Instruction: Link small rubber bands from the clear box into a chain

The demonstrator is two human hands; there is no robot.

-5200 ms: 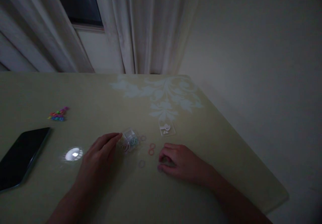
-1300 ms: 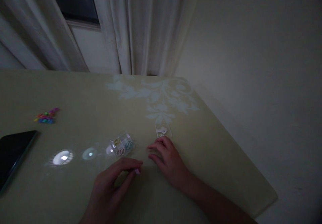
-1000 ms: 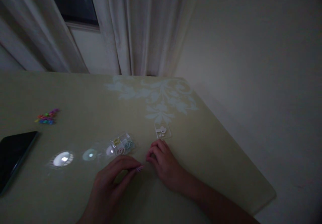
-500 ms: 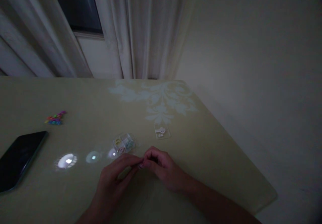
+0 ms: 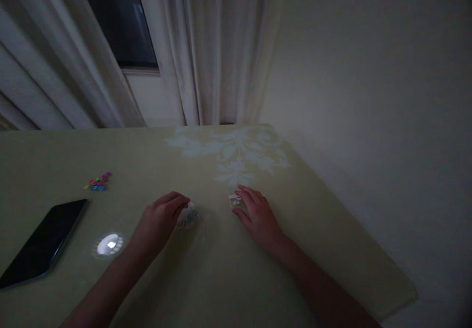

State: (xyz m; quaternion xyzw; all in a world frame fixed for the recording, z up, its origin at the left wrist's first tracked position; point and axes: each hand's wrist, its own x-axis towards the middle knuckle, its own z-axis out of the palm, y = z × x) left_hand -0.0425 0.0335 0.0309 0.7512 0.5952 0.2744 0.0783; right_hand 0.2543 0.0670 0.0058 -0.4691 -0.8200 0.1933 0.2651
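My left hand (image 5: 160,220) is above the small clear divided box (image 5: 191,218), its fingers pinched together at the near-left compartments. Whatever is between those fingertips is too small to make out. Small ring-shaped bits show in the box, bluish at the right and pinkish in front; the hand covers the rest. To the right, my right hand (image 5: 258,215) reaches over a flat clear square piece (image 5: 233,202) with white shapes on it. Its thumb and fingers are apart, at the near and far sides of that piece, and they hide its right part.
A small pile of colourful pieces (image 5: 98,183) lies at the left of the table (image 5: 221,283). In front of it is a black phone (image 5: 44,242). Lamp light reflects off the glossy top. A wall (image 5: 368,121) runs along the right edge, with curtains (image 5: 206,47) behind.
My hands, earlier together in front of the box, have parted. The left has moved forward to the box, the right forward and right to the clear square piece. The view has shifted slightly.
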